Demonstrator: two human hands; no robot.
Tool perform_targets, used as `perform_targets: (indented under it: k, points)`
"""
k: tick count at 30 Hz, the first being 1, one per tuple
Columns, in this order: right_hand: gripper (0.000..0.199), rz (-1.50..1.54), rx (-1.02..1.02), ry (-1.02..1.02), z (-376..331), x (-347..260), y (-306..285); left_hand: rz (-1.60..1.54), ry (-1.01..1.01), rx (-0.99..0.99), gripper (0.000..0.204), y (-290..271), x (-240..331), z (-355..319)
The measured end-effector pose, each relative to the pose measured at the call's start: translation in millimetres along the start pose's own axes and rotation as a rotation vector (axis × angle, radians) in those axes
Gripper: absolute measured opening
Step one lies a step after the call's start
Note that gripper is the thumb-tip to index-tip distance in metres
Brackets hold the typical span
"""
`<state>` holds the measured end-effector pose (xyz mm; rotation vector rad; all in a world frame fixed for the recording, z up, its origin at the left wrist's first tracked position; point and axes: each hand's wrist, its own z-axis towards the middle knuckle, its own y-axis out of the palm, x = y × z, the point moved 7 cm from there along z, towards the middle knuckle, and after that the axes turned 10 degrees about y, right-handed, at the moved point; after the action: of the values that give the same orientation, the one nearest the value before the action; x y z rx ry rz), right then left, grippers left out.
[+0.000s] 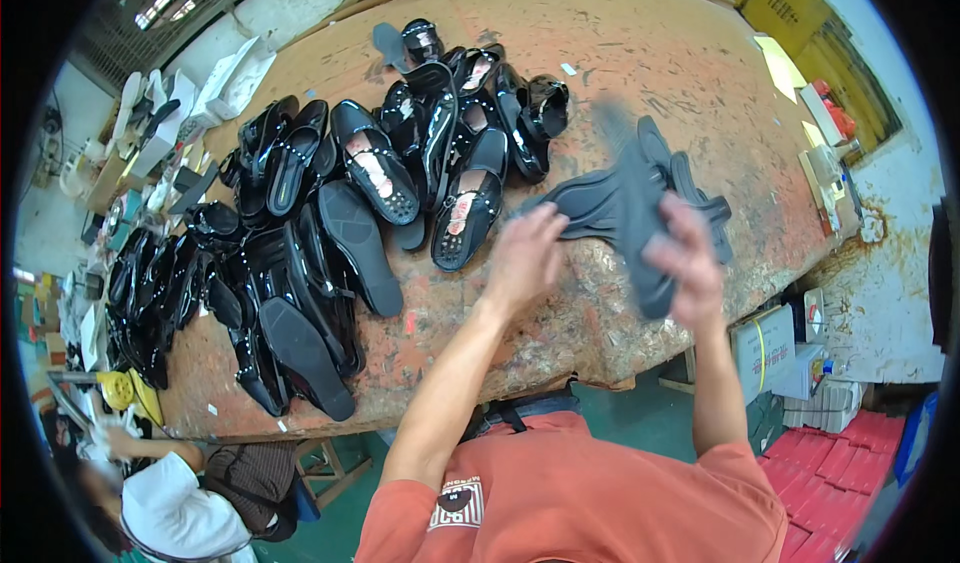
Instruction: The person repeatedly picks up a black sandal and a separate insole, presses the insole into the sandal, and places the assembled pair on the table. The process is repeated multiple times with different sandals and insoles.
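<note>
My right hand (687, 263) grips a long dark grey insole (640, 218), with thumb and fingers at its side; both are smeared by motion. Under and beside it, several more dark grey insoles (590, 203) lie loosely overlapped on the worn table (560, 333). My left hand (528, 258) is at the left end of that pile, its fingers loosely bent and apart, fingertips close to an insole; whether they touch it I cannot tell. Just left of this hand lies a shiny black strapped shoe (468, 203) with its lining showing.
Many black patent shoes (370, 158) cover the table's left half, some turned sole up (305, 358). Boxes and shoe parts (225, 83) line the left edge. A co-worker (180, 503) sits at lower left. Pink-red stacks (835, 473) and cartons (765, 353) stand at lower right.
</note>
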<state>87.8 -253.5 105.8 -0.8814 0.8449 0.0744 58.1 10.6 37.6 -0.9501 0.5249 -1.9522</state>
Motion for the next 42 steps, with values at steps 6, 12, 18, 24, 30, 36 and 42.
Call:
perform_targets:
  k: [6,12,18,24,30,36,42]
  points:
    - [0.053,-0.196,-0.355,0.353,-67,43,52,0.160,-0.481,0.205,0.020,-70,-87,-45]
    - [0.057,-0.635,0.083,0.418,-34,-4,105,-0.035,-0.539,0.233,0.016,-113,-41,-92]
    - [0.056,0.021,0.107,0.607,-39,32,80,-0.167,-0.625,0.117,0.015,-155,-12,-215]
    - [0.048,-0.182,-0.553,0.295,13,-44,108,-0.249,-0.573,0.094,0.019,-134,-7,-217]
    - [0.030,-0.311,-0.551,-0.147,38,-75,142,-0.039,-0.972,0.224,0.028,-162,7,-277]
    - [0.030,-0.205,-0.623,-0.201,35,-94,208,-0.423,-1.084,0.322,0.032,-146,24,-304]
    - [0.027,-0.206,-0.622,-0.285,37,-107,237,-0.443,-1.087,0.333,0.033,-146,24,-306]
